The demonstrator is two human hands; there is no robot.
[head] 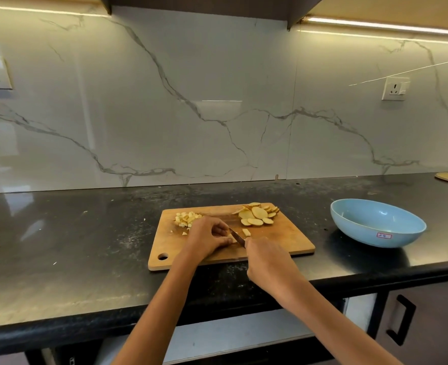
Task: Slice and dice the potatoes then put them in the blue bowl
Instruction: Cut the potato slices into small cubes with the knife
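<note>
Head view
Cutting board (283, 246): flat on the dark bench (86, 233), near its front edge, within easy reach.
Potato slices (258, 214): heaped at the board's far right corner, apparently awaiting dicing.
Diced potato (187, 218): piled far left, kept apart from the slices.
Left hand (208, 239): fingers curled, pinning a small piece against the blade.
Right hand (268, 262): clenched on the knife (237, 237), tip angled away.
Blue bowl (378, 223): right of the board, nothing visible inside.

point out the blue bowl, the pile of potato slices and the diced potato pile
blue bowl (391, 234): head view, on its outer front wall
potato slices (259, 213): head view, on a top slice
diced potato (187, 218): head view, on the heap's middle
</note>
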